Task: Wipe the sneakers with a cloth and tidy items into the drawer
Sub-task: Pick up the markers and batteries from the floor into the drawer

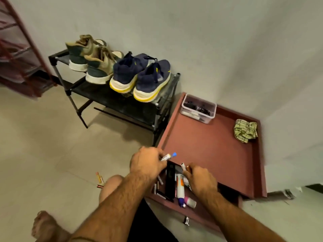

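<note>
While the person sits on the floor, the left hand (148,163) holds a white pen with a blue tip (168,156), with the fingers curled round it, just over the near edge of the red cabinet top (209,145). The right hand (201,180) is down in the open drawer (201,215), and its fingers pinch a small white stick (183,166) and a thin copper-colored one (187,168). In the drawer lie a black flat thing (170,182), a white and orange marker (180,187), and a small white and pink tube (190,202). The drawer has a shiny knob (186,220) on its front.

The cloth (245,131), green with stripes, lies bunched up at the far right corner of the cabinet top. A clear box (198,109) with small dark things in it sits at the far left corner.

The blue sneakers (141,77) with yellow soles stand on the black shoe rack (104,95), heels to the person. The tan sneakers (90,58) stand just beside them on the left.

A few batteries (100,179) lie on the floor near the person's knee (111,186)
</note>
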